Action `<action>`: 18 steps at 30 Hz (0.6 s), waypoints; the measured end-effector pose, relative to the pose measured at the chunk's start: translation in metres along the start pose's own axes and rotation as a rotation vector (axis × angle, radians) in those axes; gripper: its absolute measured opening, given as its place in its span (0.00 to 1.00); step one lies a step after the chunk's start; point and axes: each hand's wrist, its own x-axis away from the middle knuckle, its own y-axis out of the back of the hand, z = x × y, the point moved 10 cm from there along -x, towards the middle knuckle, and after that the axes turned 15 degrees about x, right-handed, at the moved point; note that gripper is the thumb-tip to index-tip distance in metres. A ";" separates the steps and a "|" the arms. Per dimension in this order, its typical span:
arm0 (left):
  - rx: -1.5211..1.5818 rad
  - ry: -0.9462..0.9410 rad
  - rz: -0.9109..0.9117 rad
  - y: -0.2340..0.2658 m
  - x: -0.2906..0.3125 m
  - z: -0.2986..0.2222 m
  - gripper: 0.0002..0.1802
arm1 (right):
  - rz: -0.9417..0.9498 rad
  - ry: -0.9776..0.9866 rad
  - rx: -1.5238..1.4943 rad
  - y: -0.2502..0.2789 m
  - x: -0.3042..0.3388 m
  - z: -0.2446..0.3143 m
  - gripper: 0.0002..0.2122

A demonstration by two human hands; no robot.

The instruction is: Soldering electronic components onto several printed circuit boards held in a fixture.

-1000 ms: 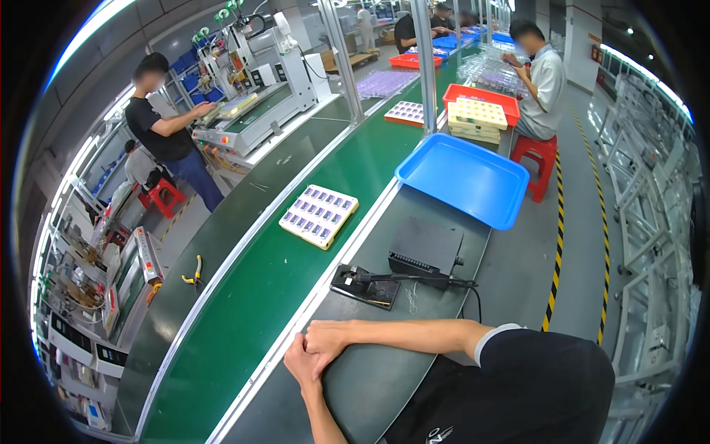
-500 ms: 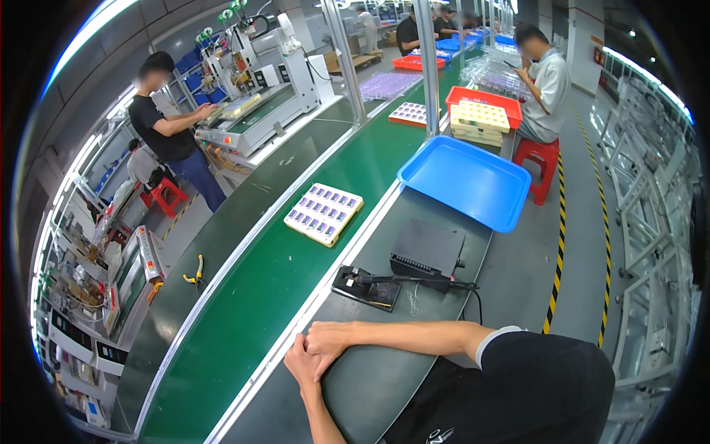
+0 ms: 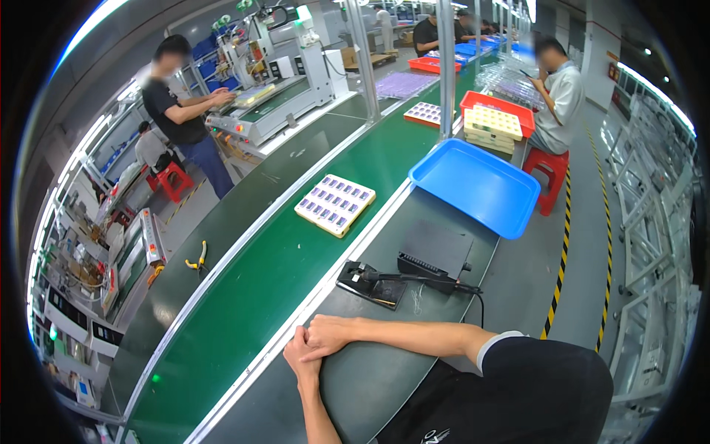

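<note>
My right hand (image 3: 330,337) and my left hand (image 3: 299,357) are clasped together at the near edge of the green conveyor belt, over its pale metal rail. The right hand lies over the left with its fingers curled round it. Most of the left hand's fingers are hidden. No tool or part shows in either hand. Just beyond them on the dark worktop (image 3: 362,377) is a black soldering iron stand (image 3: 370,285), with a soldering iron (image 3: 403,277) lying across it. Its cord runs beside a black box-shaped unit (image 3: 436,250).
On the green belt (image 3: 222,325) lies a cream tray of small dark parts (image 3: 336,205). A blue tray (image 3: 475,189) stands beyond the black unit. Yellow-handled pliers (image 3: 197,255) lie across the belt. Upright metal posts (image 3: 447,66) rise farther along. Other people work nearby; one sits on a red stool (image 3: 547,174).
The whole view has turned slightly, so the trays sit a little farther right in it. My hands remain clasped in nearly the same place.
</note>
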 end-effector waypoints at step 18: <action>0.035 -0.029 0.002 0.003 0.004 0.006 0.11 | -0.017 0.067 0.018 0.002 -0.005 0.005 0.31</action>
